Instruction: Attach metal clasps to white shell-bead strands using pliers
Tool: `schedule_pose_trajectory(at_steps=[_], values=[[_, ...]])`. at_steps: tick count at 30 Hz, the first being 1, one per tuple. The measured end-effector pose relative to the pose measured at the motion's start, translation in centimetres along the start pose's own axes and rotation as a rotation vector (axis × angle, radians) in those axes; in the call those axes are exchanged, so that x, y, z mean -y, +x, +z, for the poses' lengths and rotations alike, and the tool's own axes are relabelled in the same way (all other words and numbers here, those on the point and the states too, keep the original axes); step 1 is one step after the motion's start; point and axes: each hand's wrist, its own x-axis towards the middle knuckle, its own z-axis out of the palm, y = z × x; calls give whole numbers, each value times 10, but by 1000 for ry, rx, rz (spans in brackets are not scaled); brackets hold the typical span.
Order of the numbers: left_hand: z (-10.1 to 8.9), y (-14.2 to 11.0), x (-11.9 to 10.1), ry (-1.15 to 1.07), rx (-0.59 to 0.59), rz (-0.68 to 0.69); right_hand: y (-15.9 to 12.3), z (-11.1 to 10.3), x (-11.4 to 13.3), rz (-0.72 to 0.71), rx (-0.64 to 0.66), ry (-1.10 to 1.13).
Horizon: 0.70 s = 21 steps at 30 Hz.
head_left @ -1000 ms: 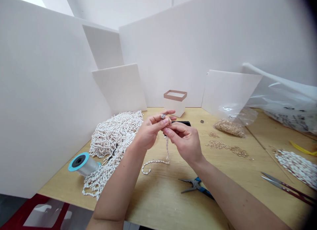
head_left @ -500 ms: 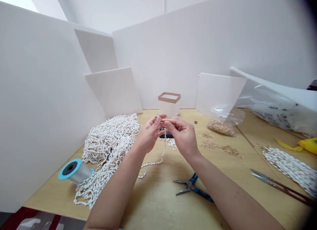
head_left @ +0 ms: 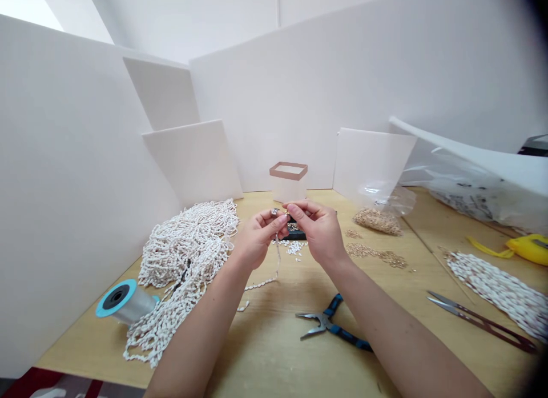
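Note:
Above the table my left hand pinches the upper end of a strand of small white beads, which hangs down and trails left along the wood. A ring is on one of its fingers. My right hand meets it fingertip to fingertip, pinched on a tiny gold-coloured piece too small to name. Just behind and below the hands sits a small black tray of gold bits, partly hidden. Loose white beads lie in front of it.
Left are heaped white bead strands and a thread spool. Blue-handled pliers lie open near my right forearm. Right are gold findings, a bag of them, thread snips, more strands and a yellow tape measure. A box stands behind.
My hands have lowered slightly and turned, uncovering more of the black tray. A gold-coloured piece now shows between the fingertips. The whole view has shifted a little.

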Motion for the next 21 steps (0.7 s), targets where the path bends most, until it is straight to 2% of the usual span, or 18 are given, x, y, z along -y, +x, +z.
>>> schedule_pose_trajectory(at_steps=[4, 10, 16, 21], values=[[0, 0, 1, -12, 31, -3, 0, 0, 3, 45, 40, 53], [0, 1, 4, -51, 6, 32, -4, 4, 5, 50, 82, 109], [6, -5, -2, -142, 37, -55, -6, 5, 8, 85, 117, 168], [11, -8, -5, -171, 17, -52, -8, 5, 13, 118, 122, 199]])
